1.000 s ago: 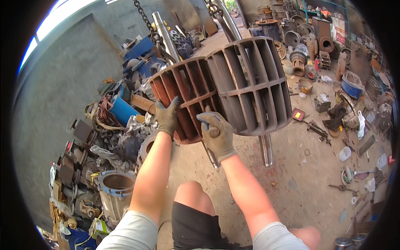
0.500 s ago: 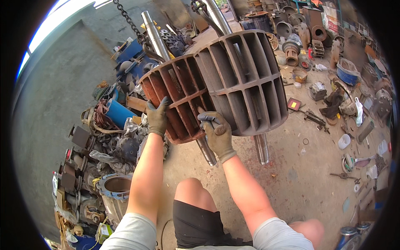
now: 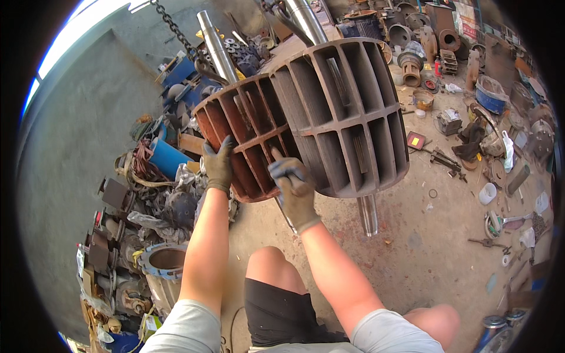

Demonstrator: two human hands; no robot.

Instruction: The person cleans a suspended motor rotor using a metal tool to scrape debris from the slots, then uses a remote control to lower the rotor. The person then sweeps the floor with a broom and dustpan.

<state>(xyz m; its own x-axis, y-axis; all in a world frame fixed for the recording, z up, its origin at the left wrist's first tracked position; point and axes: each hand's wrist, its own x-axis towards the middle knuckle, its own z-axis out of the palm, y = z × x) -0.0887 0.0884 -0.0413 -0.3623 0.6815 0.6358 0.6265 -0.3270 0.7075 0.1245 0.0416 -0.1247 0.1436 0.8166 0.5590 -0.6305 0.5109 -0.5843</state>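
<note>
Two vaned rotors on steel shafts hang tilted before me, side by side. The smaller rust-red rotor (image 3: 250,143) is on the left; the larger grey rotor (image 3: 356,122) is on the right and partly covers it. Grey-green work gloves cover both hands. My left hand (image 3: 218,166) lies against the red rotor's lower left side, thumb and fingers apart. My right hand (image 3: 295,191) is at that rotor's lower right, just below the grey one. Its fingers are curled and slightly blurred; whatever they may hold cannot be made out. Behind it, the red rotor's lower shaft end is partly hidden.
A chain (image 3: 176,32) with a hook runs to the red rotor's upper shaft (image 3: 218,50). Machine parts and a blue cylinder (image 3: 169,159) crowd the left, beside a flanged housing (image 3: 166,260). Castings, a blue tub (image 3: 491,97) and tools lie on the right floor.
My right hand has moved slightly left and down along the red rotor. The left hand stays against its side. The red rotor has shifted a little left, and the grey one looks slightly turned.
</note>
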